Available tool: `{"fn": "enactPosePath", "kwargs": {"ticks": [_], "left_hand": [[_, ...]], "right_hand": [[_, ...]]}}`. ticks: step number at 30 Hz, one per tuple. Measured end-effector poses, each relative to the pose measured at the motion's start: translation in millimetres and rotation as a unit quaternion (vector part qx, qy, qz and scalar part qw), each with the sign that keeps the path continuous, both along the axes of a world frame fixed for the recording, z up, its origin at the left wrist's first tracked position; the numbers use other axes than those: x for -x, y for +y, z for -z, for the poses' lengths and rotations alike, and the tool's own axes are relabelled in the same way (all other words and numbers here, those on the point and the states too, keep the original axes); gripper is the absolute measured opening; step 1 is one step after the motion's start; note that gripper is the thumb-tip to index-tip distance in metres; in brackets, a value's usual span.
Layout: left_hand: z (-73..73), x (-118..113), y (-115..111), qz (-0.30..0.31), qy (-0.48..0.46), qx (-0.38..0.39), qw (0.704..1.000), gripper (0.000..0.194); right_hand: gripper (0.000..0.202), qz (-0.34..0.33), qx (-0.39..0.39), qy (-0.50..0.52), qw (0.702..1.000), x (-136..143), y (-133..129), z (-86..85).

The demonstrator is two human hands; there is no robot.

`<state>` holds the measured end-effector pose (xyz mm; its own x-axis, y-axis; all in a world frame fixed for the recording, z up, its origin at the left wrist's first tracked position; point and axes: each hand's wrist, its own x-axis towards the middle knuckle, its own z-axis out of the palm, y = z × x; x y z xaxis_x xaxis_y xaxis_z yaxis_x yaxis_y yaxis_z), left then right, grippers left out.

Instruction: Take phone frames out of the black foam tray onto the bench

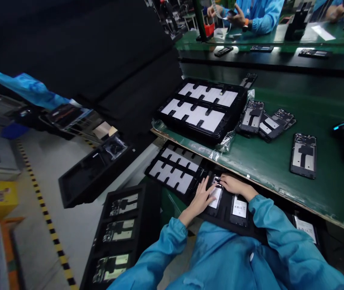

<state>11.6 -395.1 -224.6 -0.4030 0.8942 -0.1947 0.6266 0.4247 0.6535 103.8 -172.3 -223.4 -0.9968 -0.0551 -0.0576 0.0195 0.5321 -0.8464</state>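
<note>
My left hand (199, 199) is open, with its fingers spread over the left side of an opened phone (215, 199) that shows a white battery. At the top of that phone, my right hand (233, 185) has its fingers bent and close together. What its fingertips pinch, if anything, is too small to make out. The phone sits in a black foam tray (226, 201), below the edge of the green bench. To its right, partly behind my right forearm, a second phone with a battery (239, 209) lies in the same tray.
A black tray of white batteries (202, 105) rests on the green bench (268, 155); another battery tray (173, 169) lies lower. Phone frames (252, 117) and a single frame (303, 156) lie right. A foam tray (116, 229) stands left. A co-worker's hand (238, 16) is across the bench.
</note>
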Motion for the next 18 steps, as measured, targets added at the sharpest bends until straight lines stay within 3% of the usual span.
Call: {"fn": "enactPosePath", "kwargs": {"ticks": [2, 4, 7, 10, 13, 15, 17, 18], "left_hand": [[3.5, -5, -7, -0.084, -0.058, -0.013, 0.995, 0.084], [2.7, -9, -13, -0.182, -0.171, -0.023, 0.968, 0.092], [-4.8, -13, -17, -0.244, -0.319, -0.011, 0.916, 0.072], [-10.5, -13, -20, -0.272, -0.344, 0.001, 0.898, 0.059], [-7.8, -11, -27, -0.302, -0.354, 0.021, 0.885, 0.054], [-4.2, -9, -34, -0.300, -0.364, 0.036, 0.881, 0.050], [-1.3, -5, -40, -0.290, -0.372, 0.053, 0.880, 0.047], [-0.7, -2, -41, -0.284, -0.377, 0.061, 0.880, 0.046]], "right_hand": [[0.027, 0.007, -0.006, 0.000, 1.000, -1, 2, -2.4], [0.029, 0.013, -0.012, 0.001, 1.000, -2, 4, -6.4], [0.023, 0.027, -0.027, 0.012, 0.999, -11, 0, -20.5], [0.026, 0.075, -0.065, 0.027, 0.995, -35, -18, -44.3], [0.036, 0.140, -0.100, 0.031, 0.985, -80, -40, -64.2], [0.036, 0.217, -0.118, 0.020, 0.969, -126, -45, -67.0], [0.032, 0.341, -0.169, -0.021, 0.924, -183, -37, -60.2], [0.032, 0.406, -0.222, -0.059, 0.885, -214, -30, -55.0]]}}
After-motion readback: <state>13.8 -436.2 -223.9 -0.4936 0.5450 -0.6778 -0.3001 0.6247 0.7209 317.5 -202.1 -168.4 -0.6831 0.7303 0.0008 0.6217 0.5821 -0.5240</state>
